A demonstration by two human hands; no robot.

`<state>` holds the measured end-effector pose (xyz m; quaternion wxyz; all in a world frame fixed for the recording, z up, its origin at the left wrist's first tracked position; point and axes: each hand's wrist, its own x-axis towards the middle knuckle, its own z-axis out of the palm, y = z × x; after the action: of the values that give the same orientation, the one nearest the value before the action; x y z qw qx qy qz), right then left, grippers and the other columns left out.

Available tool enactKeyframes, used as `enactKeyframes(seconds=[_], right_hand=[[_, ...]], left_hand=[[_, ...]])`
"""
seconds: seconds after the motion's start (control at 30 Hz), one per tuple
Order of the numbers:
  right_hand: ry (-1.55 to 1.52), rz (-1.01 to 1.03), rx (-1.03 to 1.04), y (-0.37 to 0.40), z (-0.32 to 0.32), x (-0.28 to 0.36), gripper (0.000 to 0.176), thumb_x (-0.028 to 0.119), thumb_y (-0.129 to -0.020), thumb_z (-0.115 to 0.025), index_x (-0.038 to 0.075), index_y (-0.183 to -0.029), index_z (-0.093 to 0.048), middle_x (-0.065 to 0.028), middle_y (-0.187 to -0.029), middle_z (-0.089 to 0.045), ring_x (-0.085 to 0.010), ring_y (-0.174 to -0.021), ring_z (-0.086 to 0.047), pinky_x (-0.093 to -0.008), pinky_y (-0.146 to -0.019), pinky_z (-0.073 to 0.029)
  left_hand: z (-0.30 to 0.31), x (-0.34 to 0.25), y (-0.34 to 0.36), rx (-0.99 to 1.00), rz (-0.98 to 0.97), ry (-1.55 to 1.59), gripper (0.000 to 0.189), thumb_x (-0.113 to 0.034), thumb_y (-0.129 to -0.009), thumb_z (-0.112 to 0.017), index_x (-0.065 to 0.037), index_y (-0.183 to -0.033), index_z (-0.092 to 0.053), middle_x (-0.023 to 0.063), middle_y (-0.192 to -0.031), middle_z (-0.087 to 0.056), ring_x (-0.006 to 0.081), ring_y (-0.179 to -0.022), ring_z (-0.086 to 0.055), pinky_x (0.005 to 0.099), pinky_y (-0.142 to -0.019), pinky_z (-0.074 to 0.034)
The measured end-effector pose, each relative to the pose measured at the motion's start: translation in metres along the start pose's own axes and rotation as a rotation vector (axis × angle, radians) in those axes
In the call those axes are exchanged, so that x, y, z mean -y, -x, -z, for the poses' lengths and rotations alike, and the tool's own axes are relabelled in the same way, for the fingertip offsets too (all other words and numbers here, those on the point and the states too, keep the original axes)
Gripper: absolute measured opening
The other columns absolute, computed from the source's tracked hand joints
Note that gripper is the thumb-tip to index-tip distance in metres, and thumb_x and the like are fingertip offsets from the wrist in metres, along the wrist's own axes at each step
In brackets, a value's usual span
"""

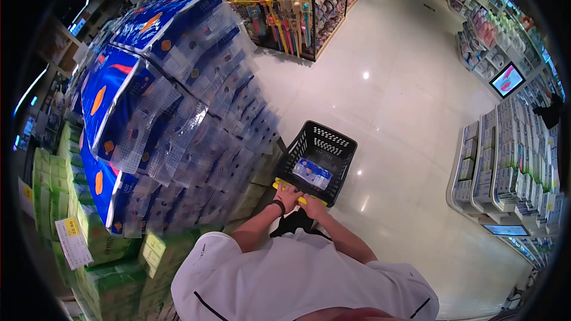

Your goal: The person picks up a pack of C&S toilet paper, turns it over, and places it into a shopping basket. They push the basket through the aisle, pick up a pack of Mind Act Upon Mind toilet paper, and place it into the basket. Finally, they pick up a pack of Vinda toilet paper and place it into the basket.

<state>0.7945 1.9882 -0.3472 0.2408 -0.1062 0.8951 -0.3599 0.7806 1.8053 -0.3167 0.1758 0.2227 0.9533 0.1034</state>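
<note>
My left hand [287, 197], with a dark band at the wrist, is closed around the yellow handle [302, 200] of a black plastic shopping basket [345, 145]. Close beside it, my right hand [311, 204] grips the same handle; its fingertips are partly hidden. The basket is right in front of my body, above the pale floor. Inside it lies a blue-and-white plastic-wrapped pack [313, 173], which looks like tissues.
A tall stack of blue-and-clear wrapped packs [178, 101] rises close on my left, above green packs [113, 279] with price tags [74, 242]. Curved shelves [505, 166] of boxes stand on the right. An accessory rack [291, 18] is ahead, beside the shiny tiled floor [386, 83].
</note>
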Motion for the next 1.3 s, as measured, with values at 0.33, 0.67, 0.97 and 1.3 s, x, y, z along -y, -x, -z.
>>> enactKeyframes(seconds=[0.33,0.67,0.97,1.3], right_hand=[[0.061,-0.126,-0.054,-0.064,0.061,-0.018,0.041,0.044,-0.087,-0.073,0.005,-0.099,-0.071,-0.0221,-0.099,-0.073,-0.0421,-0.095,-0.069,-0.0501,-0.083,-0.056],[0.231,-0.255,-0.229,-0.122,0.139,-0.048,0.028,0.034,-0.081,-0.078,0.010,-0.095,-0.072,-0.0155,-0.093,-0.074,-0.0370,-0.091,-0.071,-0.0488,-0.081,-0.057],[0.280,-0.134,-0.297,-0.181,0.209,-0.081,0.020,0.027,-0.080,-0.078,0.014,-0.094,-0.072,-0.0085,-0.089,-0.074,-0.0339,-0.087,-0.071,-0.0462,-0.076,-0.056],[0.309,0.154,-0.282,-0.308,0.309,-0.125,0.017,0.006,-0.076,-0.072,0.015,-0.090,-0.074,-0.0079,-0.106,-0.069,-0.0329,-0.104,-0.065,-0.0456,-0.087,-0.054]], left_hand=[[0.015,0.018,-0.128,0.300,-0.044,0.020,0.035,-0.038,-0.091,-0.067,-0.023,-0.122,-0.068,0.0102,-0.120,-0.071,0.0294,-0.118,-0.066,0.0535,-0.104,-0.039],[0.063,0.054,-0.200,0.221,-0.117,0.134,0.047,-0.056,-0.094,-0.062,-0.015,-0.117,-0.063,0.0160,-0.109,-0.071,0.0365,-0.105,-0.068,0.0516,-0.091,-0.050],[0.066,0.042,-0.270,0.066,-0.024,0.194,0.046,-0.049,-0.096,-0.063,-0.009,-0.118,-0.058,0.0203,-0.115,-0.065,0.0408,-0.109,-0.064,0.0530,-0.091,-0.051],[0.099,0.046,-0.388,0.066,0.219,0.319,0.053,-0.047,-0.097,-0.062,-0.008,-0.132,-0.052,0.0244,-0.120,-0.063,0.0403,-0.115,-0.062,0.0518,-0.095,-0.051]])
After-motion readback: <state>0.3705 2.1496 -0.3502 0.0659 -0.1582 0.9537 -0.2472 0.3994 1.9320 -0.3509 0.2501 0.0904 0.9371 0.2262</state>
